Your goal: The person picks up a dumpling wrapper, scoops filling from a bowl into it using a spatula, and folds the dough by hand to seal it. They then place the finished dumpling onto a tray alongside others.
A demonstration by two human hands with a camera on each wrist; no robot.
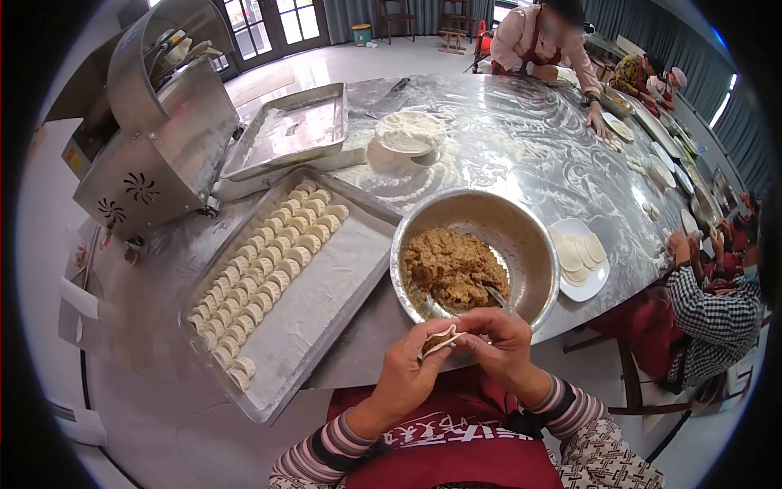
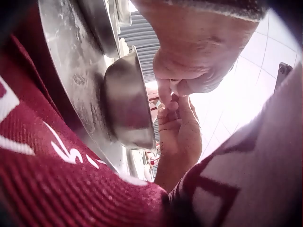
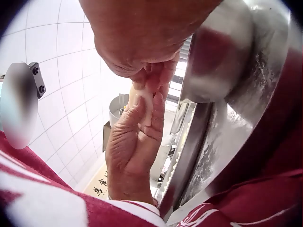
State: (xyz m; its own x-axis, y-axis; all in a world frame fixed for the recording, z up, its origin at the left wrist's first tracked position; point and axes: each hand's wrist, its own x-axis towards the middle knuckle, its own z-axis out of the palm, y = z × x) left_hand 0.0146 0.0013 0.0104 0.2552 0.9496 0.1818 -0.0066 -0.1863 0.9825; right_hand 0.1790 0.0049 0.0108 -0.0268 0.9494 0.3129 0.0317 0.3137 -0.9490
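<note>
A half-folded dumpling (image 1: 440,340), a white wrapper with brown filling showing inside, is held between both hands in the head view. My left hand (image 1: 407,363) grips its left side with thumb and fingers. At its right end my right hand (image 1: 503,346) pinches the wrapper's edge. Both hands stand just over the near rim of a steel bowl (image 1: 533,244) of brown filling (image 1: 452,265), from which a metal utensil handle (image 1: 501,300) sticks out. In the right wrist view the pale dumpling (image 3: 146,106) shows between the fingers; in the left wrist view the fingers mostly hide it.
Left of the bowl, a lined tray (image 1: 326,277) carries rows of folded dumplings (image 1: 273,261). A white plate of wrappers (image 1: 580,259) stands right. Farther back are a flour bowl (image 1: 410,133), another tray (image 1: 293,126) and a steel machine (image 1: 159,147). Other people work around the table.
</note>
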